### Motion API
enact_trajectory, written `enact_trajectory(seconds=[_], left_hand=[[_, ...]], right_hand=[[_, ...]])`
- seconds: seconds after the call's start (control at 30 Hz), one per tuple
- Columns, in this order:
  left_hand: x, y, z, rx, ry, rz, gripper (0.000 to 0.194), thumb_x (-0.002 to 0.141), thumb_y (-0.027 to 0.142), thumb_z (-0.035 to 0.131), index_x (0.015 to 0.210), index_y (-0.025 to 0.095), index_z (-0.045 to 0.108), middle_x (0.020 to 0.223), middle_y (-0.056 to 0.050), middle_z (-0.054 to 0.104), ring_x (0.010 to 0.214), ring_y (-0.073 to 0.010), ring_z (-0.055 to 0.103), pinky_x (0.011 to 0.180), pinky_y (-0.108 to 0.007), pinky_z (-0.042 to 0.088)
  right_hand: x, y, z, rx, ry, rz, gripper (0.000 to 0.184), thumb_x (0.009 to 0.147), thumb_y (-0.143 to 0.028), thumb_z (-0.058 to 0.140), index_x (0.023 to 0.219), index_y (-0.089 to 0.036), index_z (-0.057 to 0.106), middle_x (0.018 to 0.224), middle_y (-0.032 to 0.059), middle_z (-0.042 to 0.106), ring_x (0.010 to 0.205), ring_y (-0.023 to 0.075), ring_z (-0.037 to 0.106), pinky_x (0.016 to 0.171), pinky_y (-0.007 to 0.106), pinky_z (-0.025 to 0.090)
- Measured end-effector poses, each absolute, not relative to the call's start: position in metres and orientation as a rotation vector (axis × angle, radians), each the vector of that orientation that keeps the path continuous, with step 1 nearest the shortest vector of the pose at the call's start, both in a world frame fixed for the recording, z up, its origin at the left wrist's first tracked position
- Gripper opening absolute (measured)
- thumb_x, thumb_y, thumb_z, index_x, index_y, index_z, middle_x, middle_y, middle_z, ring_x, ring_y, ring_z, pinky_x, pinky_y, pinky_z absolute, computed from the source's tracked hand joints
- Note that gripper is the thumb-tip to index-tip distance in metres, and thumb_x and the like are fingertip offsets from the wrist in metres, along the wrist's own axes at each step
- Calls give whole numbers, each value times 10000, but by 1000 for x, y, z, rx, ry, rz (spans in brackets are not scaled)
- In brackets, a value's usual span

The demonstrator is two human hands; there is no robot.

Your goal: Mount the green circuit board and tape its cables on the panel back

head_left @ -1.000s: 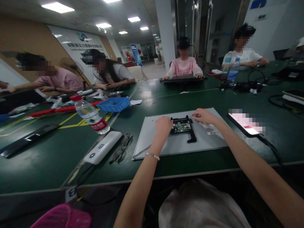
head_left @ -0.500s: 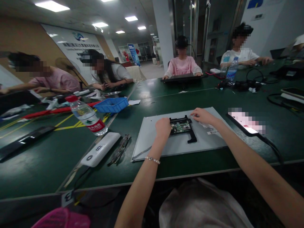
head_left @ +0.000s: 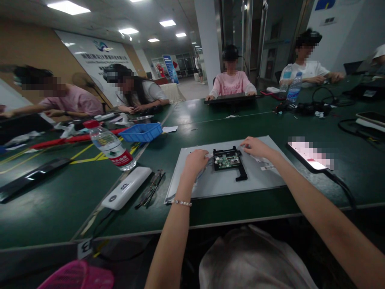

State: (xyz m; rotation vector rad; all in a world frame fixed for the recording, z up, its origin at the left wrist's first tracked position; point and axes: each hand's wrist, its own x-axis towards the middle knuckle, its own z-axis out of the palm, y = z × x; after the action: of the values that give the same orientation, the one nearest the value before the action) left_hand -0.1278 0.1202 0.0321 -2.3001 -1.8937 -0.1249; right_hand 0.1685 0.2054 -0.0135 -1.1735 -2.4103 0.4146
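Note:
A green circuit board (head_left: 230, 161) sits in a black plastic bracket (head_left: 241, 173) on a flat grey panel (head_left: 216, 188). My left hand (head_left: 196, 161) is just left of the bracket, apart from it, with fingers pinched on a thin cable (head_left: 201, 174) that trails below the palm. At the bracket's upper right corner is my right hand (head_left: 257, 147), its fingers curled together. Whatever those fingertips grip is hidden. Under the right palm, a pale label strip (head_left: 267, 167) lies on the panel.
Left of the panel lie glasses (head_left: 152, 188), a white power bank (head_left: 128, 188) and a tilted water bottle (head_left: 112, 148). A blue tray (head_left: 142, 132) stands behind. To the right is a lit phone (head_left: 311, 156) with a cable. Several people sit around the green table (head_left: 198, 120).
My left hand has moved left off the bracket's edge, uncovering the board's left side, and the cable has come with it. My right hand has hardly moved.

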Motion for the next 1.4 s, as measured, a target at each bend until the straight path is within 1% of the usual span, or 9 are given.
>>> enact_trajectory(seconds=[0.13,0.23,0.33,0.43,0.57,0.8,0.97,1.17,1.4], left_hand=[[-131,122,30,-2304,-1908,-313,286,890,371,541,1035,189,707,1061,-86,703,1018,-233,626,901,-309,463],[-126,126,24,-2348,-1822,-512,253,876,334,567,1006,173,712,1087,-81,680,1030,-217,604,956,-317,437],[-123,129,18,-2378,-1821,-594,218,860,306,585,949,166,726,1040,-84,676,1007,-216,600,941,-321,443],[-123,131,14,-2375,-1905,-562,237,867,325,576,950,161,727,984,-90,684,964,-216,611,894,-308,461],[-125,130,15,-2328,-1943,-457,239,876,287,549,989,159,717,999,-99,689,944,-214,618,872,-295,464],[-123,124,20,-2278,-1980,-284,304,875,156,460,1046,192,708,1095,-82,681,1064,-196,598,960,-277,433],[-128,121,28,-2256,-1954,-340,410,828,59,423,1124,179,680,1175,-73,660,1118,-191,578,1015,-290,411],[-133,123,33,-2561,-1666,-342,304,873,190,499,1114,173,685,1140,-72,675,1089,-187,592,1005,-294,424],[-136,128,27,-2617,-1662,-290,298,937,299,459,1030,174,713,1062,-79,697,1028,-180,620,950,-271,445]], right_hand=[[168,207,-15,-1172,-2422,402,275,871,-221,559,1109,-176,688,1104,125,604,849,195,625,843,344,495],[168,208,-15,-1174,-2426,382,275,864,-219,565,1104,-179,693,1100,126,604,848,198,622,844,344,490],[168,206,-14,-1176,-2425,391,284,867,-229,558,1111,-173,691,1109,130,598,850,201,621,836,343,489],[167,204,-12,-1189,-2423,405,287,874,-231,546,1119,-175,686,1119,131,594,847,198,620,830,341,490],[166,202,-10,-1200,-2418,416,284,882,-231,538,1121,-183,683,1136,128,587,860,198,618,835,337,489],[167,199,-7,-1208,-2420,428,286,884,-245,547,1132,-205,684,1135,119,587,856,202,622,838,346,492],[166,197,-6,-1215,-2411,431,284,897,-258,532,1131,-203,683,1139,123,587,849,201,621,829,348,497],[168,206,-13,-1182,-2423,419,293,880,-247,545,1132,-191,684,1124,124,587,848,194,619,835,339,491],[169,209,-18,-1173,-2411,411,281,869,-237,558,1112,-203,694,1115,112,593,849,193,624,837,337,490]])
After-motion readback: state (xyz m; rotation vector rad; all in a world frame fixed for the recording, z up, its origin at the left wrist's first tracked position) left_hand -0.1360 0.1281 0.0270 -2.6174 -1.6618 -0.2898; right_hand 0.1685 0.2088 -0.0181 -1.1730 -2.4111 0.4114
